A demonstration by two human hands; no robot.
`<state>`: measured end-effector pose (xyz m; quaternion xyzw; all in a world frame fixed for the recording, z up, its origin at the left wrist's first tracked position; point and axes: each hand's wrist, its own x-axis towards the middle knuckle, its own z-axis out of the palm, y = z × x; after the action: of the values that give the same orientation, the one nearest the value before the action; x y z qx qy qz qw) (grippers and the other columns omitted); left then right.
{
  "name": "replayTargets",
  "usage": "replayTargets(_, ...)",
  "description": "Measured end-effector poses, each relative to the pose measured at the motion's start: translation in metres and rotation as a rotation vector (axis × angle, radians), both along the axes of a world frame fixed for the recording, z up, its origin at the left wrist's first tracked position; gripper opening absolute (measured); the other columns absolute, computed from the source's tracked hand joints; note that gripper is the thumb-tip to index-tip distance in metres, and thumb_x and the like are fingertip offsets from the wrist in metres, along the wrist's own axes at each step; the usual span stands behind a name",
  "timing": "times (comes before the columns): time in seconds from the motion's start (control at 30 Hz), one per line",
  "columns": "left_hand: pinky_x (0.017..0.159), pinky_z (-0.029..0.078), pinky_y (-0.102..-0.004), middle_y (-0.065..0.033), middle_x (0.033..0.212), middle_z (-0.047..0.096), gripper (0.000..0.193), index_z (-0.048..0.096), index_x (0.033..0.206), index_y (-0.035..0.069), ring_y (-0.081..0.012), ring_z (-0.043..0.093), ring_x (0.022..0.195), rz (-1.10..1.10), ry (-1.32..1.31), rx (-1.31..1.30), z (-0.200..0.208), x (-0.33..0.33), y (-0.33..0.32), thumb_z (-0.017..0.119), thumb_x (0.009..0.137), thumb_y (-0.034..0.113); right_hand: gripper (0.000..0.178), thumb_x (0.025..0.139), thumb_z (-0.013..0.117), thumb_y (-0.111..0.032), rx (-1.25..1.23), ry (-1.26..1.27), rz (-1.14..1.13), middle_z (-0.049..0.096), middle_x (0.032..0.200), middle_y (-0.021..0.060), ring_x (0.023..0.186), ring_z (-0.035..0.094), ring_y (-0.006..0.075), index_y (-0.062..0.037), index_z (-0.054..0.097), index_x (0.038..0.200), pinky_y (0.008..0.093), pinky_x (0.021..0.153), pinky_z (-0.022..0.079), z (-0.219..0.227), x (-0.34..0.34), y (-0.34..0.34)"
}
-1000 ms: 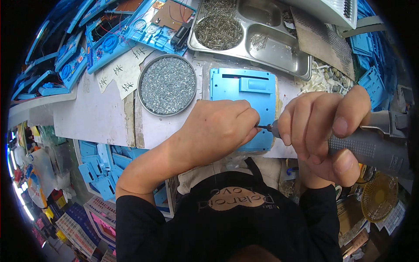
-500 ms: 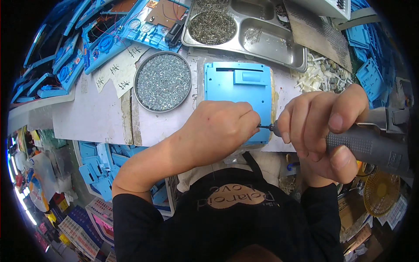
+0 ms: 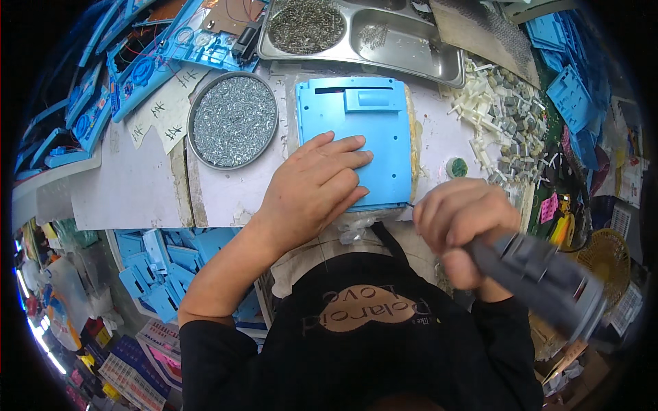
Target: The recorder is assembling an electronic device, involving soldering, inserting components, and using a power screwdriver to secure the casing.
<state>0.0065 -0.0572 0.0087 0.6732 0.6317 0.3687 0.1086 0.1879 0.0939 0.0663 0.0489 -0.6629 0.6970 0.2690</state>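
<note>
A light-blue plastic casing (image 3: 384, 164) with a slot and a raised block near its far edge lies on the table. My left hand (image 3: 312, 181) rests flat on its near-left part, fingers spread and holding nothing. My right hand (image 3: 469, 222) is wrapped round a dark electric screwdriver (image 3: 541, 277), whose body points down to the right and is slightly blurred. The thin bit reaches the casing's near right corner; whether it sits on a screw there I cannot tell. A round dish of small silver screws (image 3: 234, 120) stands left of the casing.
A steel compartment tray (image 3: 411, 58) holding small metal parts stands at the back. White plastic pieces (image 3: 497, 116) are heaped to the right, near a small green-topped round container (image 3: 456, 167). Blue casings with wires (image 3: 144, 72) are piled far left. More blue parts (image 3: 161, 267) fill a box below the table edge.
My left hand has gone from a closed pinch by the bit to lying flat on the casing. The screwdriver has swung and its bit is now at the near right corner. The view has shifted slightly.
</note>
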Motion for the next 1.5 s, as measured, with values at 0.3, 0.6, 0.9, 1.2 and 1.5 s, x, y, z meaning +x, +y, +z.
replayTargets(0.3,0.106,0.049,-0.051,-0.009,0.124,0.071,0.021,0.058,0.089,0.006,-0.03,0.063,0.126,0.013,-0.04,0.01,-0.002,-0.001,-0.002,0.078,0.085,0.012,0.019,0.083,0.074,-0.003,-0.109,0.119,0.176,0.055,0.058,0.0057,0.047,0.055,0.0224,-0.0047,0.054,0.08,0.0357,0.048,0.048,0.005,-0.026,0.023)
replayTargets(0.6,0.106,0.049,-0.05,-0.0073,0.125,0.07,0.022,0.066,0.103,0.005,-0.0283,0.063,0.127,0.005,-0.072,0.003,-0.001,-0.004,0.001,0.078,0.085,0.012,0.026,0.087,0.074,-0.018,0.062,0.003,0.252,0.054,0.055,0.0026,0.045,0.053,0.0204,-0.0096,0.051,0.081,0.0363,0.052,0.051,0.003,-0.048,0.03)
replayTargets(0.9,0.106,0.049,-0.0494,-0.0067,0.127,0.069,0.019,0.066,0.098,0.006,-0.0271,0.062,0.128,0.014,-0.097,-0.038,0.0,-0.006,0.001,0.078,0.084,0.011,0.018,0.085,0.069,-0.003,0.129,0.104,0.19,0.054,0.058,0.0061,0.047,0.054,0.0229,-0.0054,0.051,0.084,0.0339,0.048,0.048,-0.008,-0.073,0.06)
replayTargets(1.2,0.106,0.05,-0.0474,-0.0064,0.127,0.069,0.017,0.065,0.096,0.007,-0.0257,0.062,0.128,0.014,-0.114,-0.055,0.002,-0.007,0.001,0.078,0.086,0.011,0.025,0.092,0.066,-0.017,-0.098,0.144,0.184,0.052,0.057,0.0058,0.05,0.049,0.0161,-0.0088,0.046,0.079,0.0318,0.051,0.044,0.013,-0.103,0.101)
replayTargets(1.5,0.106,0.05,-0.0459,-0.0063,0.128,0.069,0.018,0.063,0.094,0.006,-0.024,0.062,0.129,0.022,-0.164,-0.059,0.001,-0.006,-0.001,0.079,0.085,0.011,0.022,0.092,0.063,-0.021,0.012,0.028,0.101,0.048,0.058,0.0005,0.052,0.045,0.0135,-0.0117,0.043,0.087,0.0332,0.056,0.043,-0.002,-0.115,0.103)
